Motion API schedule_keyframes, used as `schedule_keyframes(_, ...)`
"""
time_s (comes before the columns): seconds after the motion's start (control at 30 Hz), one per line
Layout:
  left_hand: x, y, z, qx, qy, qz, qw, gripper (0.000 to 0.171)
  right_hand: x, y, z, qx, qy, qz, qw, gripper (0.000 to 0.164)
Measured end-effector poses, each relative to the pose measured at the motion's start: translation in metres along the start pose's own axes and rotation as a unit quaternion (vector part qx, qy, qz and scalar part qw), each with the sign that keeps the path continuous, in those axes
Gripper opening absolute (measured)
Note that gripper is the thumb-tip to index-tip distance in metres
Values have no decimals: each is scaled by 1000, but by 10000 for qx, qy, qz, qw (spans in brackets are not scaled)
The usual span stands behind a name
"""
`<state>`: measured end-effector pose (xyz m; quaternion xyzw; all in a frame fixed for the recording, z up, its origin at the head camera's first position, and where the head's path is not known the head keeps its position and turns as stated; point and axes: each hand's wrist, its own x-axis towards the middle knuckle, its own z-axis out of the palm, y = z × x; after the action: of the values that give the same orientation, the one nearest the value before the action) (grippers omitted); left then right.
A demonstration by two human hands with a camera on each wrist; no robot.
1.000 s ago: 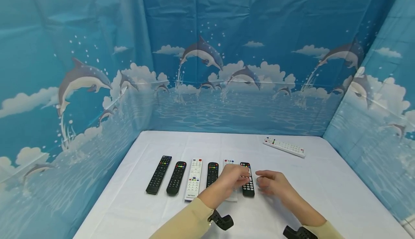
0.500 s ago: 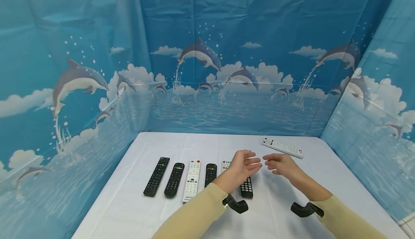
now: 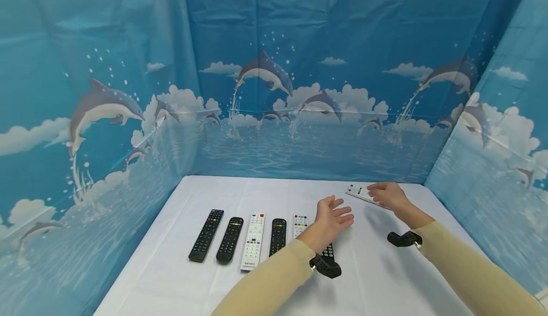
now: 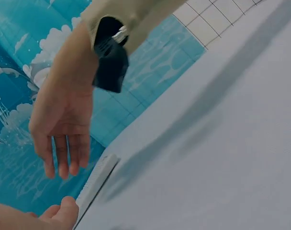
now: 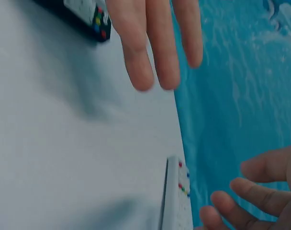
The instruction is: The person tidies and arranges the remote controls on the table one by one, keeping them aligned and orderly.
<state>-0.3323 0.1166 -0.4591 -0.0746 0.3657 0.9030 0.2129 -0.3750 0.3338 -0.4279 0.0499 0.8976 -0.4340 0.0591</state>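
My right hand [image 3: 389,196] hovers over a white remote control [image 3: 358,191] lying slanted at the back right of the table, covering its right part in the head view. Its fingers are relaxed and hold nothing; in the right wrist view they are beside the white remote [image 5: 176,206]. My left hand [image 3: 330,221] is raised palm up with spread fingers, empty, above the right end of a row of remotes. Below it a black remote [image 3: 329,250] is mostly hidden by the hand and wrist camera. Beside that, a white remote [image 3: 300,224] is partly covered by the left sleeve.
Leftward in the row lie a black remote [image 3: 278,235], a white remote [image 3: 253,242] and two more black ones, all roughly upright. A white cloth covers the table [image 3: 171,278]. Blue dolphin-print curtains [image 3: 274,149] stand along its back and sides.
Both hands have lifted from around the rightmost black remote in the row. My right hand has moved back and right to the slanted white remote; my left has shifted up and right, its palm turning up.
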Motion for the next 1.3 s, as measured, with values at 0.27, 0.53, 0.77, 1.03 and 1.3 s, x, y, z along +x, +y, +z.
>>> schedule_keyframes(0.27, 10, -10, -1, -208, 41, -41, 9998, 57, 30, 12, -16, -952, 225, -368, 9945, 49)
schedule_keyframes(0.53, 17, -21, -2, -319, 90, -91, 9994, 61, 43, 47, -28, -1532, -357, -505, 9863, 54)
schedule_keyframes(0.77, 21, -20, -7, -353, 239, -9, 9991, 62, 52, 73, -33, -1458, -460, -169, 9881, 58)
schedule_keyframes(1.03, 23, -22, -10, -322, 382, 44, 9987, 61, 51, 83, -34, -1370, -364, -424, 9890, 53)
schedule_keyframes(1.3, 23, -24, -14, -273, 529, 32, 9982, 59, 44, 87, -32, -487, -781, -359, 9951, 51)
